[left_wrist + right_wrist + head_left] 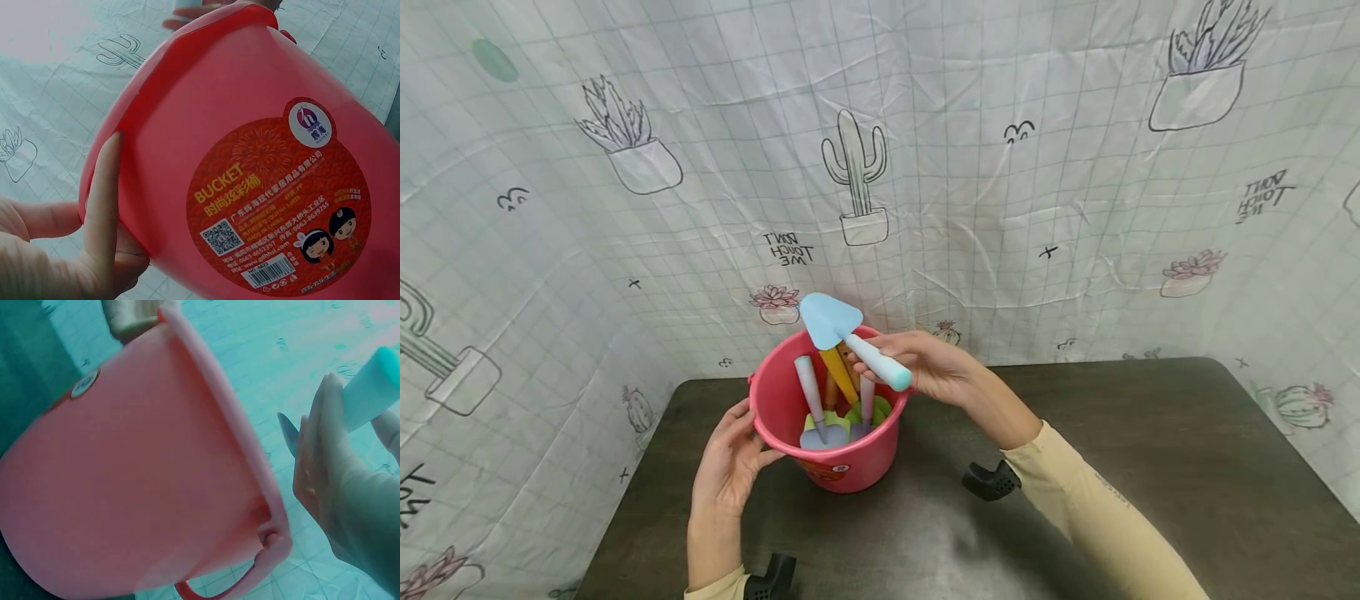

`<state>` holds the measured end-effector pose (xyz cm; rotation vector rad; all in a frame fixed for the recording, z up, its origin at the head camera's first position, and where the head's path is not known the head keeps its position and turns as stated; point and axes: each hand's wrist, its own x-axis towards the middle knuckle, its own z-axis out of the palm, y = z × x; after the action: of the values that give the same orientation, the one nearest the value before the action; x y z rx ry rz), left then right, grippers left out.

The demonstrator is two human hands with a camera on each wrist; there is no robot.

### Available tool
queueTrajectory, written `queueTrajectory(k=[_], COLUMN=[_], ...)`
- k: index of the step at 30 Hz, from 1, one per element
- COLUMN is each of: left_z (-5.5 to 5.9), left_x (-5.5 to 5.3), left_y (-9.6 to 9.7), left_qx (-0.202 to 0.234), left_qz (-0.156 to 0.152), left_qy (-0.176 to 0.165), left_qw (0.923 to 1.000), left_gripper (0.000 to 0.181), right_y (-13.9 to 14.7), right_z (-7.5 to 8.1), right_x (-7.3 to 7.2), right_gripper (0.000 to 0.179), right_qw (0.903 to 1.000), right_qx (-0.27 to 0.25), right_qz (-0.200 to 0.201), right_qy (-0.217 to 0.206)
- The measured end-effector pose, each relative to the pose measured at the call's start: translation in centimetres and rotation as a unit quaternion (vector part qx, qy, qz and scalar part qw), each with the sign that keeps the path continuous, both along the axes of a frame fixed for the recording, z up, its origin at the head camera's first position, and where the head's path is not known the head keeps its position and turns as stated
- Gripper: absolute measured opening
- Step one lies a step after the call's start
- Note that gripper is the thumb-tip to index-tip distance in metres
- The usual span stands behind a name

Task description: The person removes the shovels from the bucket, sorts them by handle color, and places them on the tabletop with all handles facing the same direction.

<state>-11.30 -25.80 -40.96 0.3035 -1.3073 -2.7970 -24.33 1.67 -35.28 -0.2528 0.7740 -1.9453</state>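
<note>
A pink plastic bucket stands on the dark table, with a red round label on its side. My left hand grips its rim at the left, thumb and fingers on either side of the edge in the left wrist view. Above the bucket's right rim, my right hand holds a small trowel by its pale handle, the light-blue blade pointing up and left over the opening. Inside the bucket lean several garden tools, among them a grey trowel with a whitish handle and a yellow-orange handle.
The dark tabletop reaches right and forward of the bucket. Behind and beside it hangs a pale grid-patterned cloth printed with cacti. The bucket's handle hangs below its rim in the right wrist view. Each wrist wears a black mount.
</note>
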Motion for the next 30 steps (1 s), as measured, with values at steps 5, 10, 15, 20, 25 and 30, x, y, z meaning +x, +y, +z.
queueTrajectory(k=[5,10,15,20,25,30], left_z=[0.0,0.0,0.0,0.0,0.1,0.2], left_x=[-0.1,0.0,0.1,0.1,0.0,-0.1], left_y=[0.0,0.1,0.2,0.2,0.2,0.3], left_qx=[0.002,0.004,0.015,0.013,-0.004,-0.002], left_qz=[-0.005,-0.004,0.000,0.007,0.007,0.014], left_qy=[0.006,0.007,0.004,-0.010,-0.025,-0.034], left_qw=[1.0000,1.0000,0.9999,0.9998,0.9996,0.9993], left_gripper=[0.035,0.033,0.032,0.032,0.034,0.036], right_y=[2.3,4.2,5.7,7.2,8.9,10.2], right_z=[-0.5,-1.4,-2.3,-3.3,-4.5,-5.6], right_x=[1.2,2.2,2.9,3.0,2.6,2.2], right_gripper=[0.064,0.051,0.052,0.054,0.051,0.051], right_qw=[0.9982,0.9940,0.9916,0.9902,0.9878,0.9859], right_qx=[-0.050,-0.106,-0.120,-0.104,-0.108,-0.119], right_qz=[-0.023,-0.024,-0.047,-0.093,-0.108,-0.113], right_qy=[0.026,0.013,0.002,0.010,0.029,0.032])
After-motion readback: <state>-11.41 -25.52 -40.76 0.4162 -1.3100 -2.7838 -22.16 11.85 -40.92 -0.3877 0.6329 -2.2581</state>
